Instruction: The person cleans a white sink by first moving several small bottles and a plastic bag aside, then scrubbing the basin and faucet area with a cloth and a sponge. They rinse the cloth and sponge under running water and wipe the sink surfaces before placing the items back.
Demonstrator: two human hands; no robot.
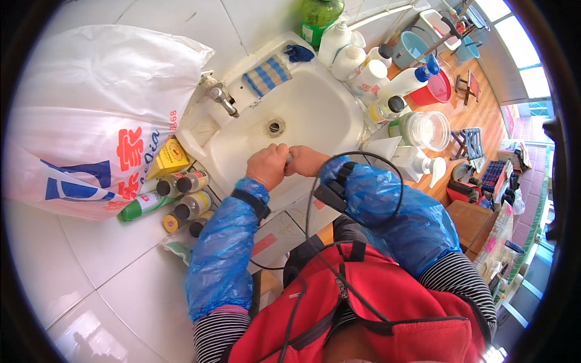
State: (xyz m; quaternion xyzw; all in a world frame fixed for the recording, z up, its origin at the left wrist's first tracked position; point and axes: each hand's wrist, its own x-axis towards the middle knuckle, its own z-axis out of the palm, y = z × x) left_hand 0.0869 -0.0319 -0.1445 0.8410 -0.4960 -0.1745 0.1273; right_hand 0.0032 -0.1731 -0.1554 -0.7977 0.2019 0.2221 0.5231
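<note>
Over the near side of a white ceramic washbasin [317,109], both my hands are together. My left hand [267,167] is closed, its fingers curled against my right hand [306,161]. A small greyish thing shows between them at the right hand's thumb side; what it is and which hand grips it cannot be told. Blue plastic sleeve covers are on both forearms. Beyond the hands are the drain [274,128] and a metal faucet [223,100], with no water seen running. A striped cloth [268,76] and a dark blue cloth [299,53] lie on the basin's back rim.
A large white plastic bag [91,90] stands at the left, above several small bottles [193,204] and a yellow box [169,158]. Pump bottles [349,59] and jars line the basin's right side. A black cable [308,213] hangs near my right forearm.
</note>
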